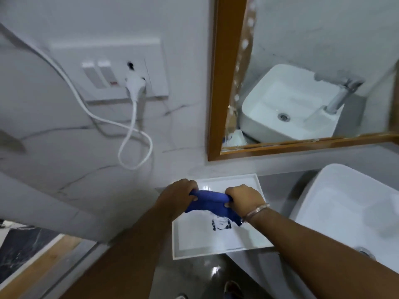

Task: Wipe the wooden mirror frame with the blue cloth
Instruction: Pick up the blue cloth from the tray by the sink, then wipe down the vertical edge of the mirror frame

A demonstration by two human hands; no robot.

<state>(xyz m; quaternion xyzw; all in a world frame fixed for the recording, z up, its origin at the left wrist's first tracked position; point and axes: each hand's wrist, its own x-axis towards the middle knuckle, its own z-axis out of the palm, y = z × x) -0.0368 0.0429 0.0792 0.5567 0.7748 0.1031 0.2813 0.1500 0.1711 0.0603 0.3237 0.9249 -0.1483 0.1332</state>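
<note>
Head view: both hands stretch soft blue cloth below wooden frame.

The blue cloth is bunched and stretched between both hands. The wooden frame, bare orange-brown, hangs above and right of them, well apart.

Tray left of basin — mirror above, socket further left.

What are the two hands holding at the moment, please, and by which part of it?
Both hold the blue cloth, bunched between them: the left hand grips its left end and the right hand its right end, above the white tray.
</note>
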